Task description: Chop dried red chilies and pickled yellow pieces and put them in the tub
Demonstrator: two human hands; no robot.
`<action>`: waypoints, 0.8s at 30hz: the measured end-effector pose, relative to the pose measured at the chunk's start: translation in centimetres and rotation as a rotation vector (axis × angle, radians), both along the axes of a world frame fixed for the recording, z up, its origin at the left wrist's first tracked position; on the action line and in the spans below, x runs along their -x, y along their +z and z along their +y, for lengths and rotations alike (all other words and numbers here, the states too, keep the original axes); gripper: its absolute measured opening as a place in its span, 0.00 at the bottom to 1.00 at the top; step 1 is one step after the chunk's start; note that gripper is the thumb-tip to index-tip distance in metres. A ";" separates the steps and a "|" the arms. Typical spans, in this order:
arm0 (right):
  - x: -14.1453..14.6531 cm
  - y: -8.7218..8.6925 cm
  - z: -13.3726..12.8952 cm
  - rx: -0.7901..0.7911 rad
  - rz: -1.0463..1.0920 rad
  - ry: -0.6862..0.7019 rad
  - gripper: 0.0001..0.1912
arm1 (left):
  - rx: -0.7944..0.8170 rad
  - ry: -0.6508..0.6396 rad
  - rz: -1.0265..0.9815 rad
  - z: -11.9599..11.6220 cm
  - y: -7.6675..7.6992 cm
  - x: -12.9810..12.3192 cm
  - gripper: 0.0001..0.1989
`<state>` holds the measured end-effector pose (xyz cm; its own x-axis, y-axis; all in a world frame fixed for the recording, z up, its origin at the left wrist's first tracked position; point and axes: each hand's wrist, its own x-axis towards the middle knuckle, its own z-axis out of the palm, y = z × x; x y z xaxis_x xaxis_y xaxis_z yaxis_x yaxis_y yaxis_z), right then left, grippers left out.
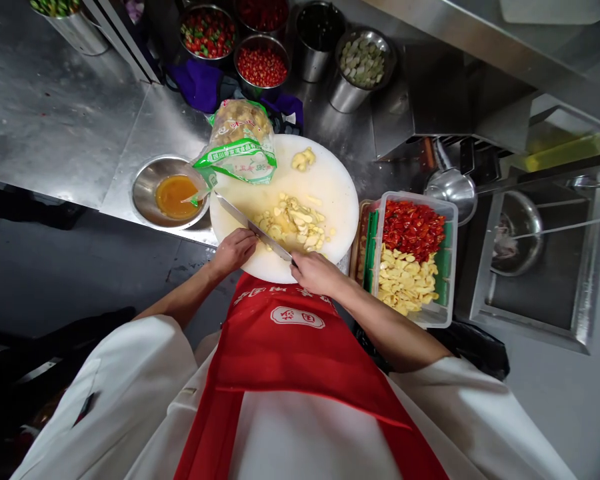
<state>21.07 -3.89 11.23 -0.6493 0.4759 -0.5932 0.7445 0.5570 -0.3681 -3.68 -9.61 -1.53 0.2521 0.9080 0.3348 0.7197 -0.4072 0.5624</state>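
Observation:
My right hand (316,272) grips the handle of a kitchen knife (253,227), whose blade slants up and left across the round white cutting board (340,200). Near the board's left front edge, my left hand (236,250) has its fingers curled together close against the blade. Whatever they pinch is hidden. Sliced pale ginger (300,227) lies heaped just beyond the knife. A whole knob of ginger (303,159) rests at the back of the board. A plastic bag of ginger (243,140) with green print sits on the board's back left edge.
A steel bowl of orange liquid (175,197) stands left of the board. On the right, a clear plastic tub (443,310) holds chopped red chillies and ginger slices. Several steel pots, including one of red chillies (261,67), line the back. A sink (535,300) lies far right.

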 end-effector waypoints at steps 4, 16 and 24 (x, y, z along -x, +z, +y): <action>1.2 -0.8 0.2 -0.024 0.049 -0.024 0.14 | -0.020 0.001 0.018 0.0 0.0 0.0 0.09; -2.0 1.5 0.4 0.015 0.014 -0.021 0.13 | -0.064 0.012 0.031 0.0 -0.4 -0.1 0.07; -2.0 2.6 0.9 0.041 -0.027 -0.042 0.14 | -0.035 0.019 0.044 0.0 -0.9 -0.2 0.07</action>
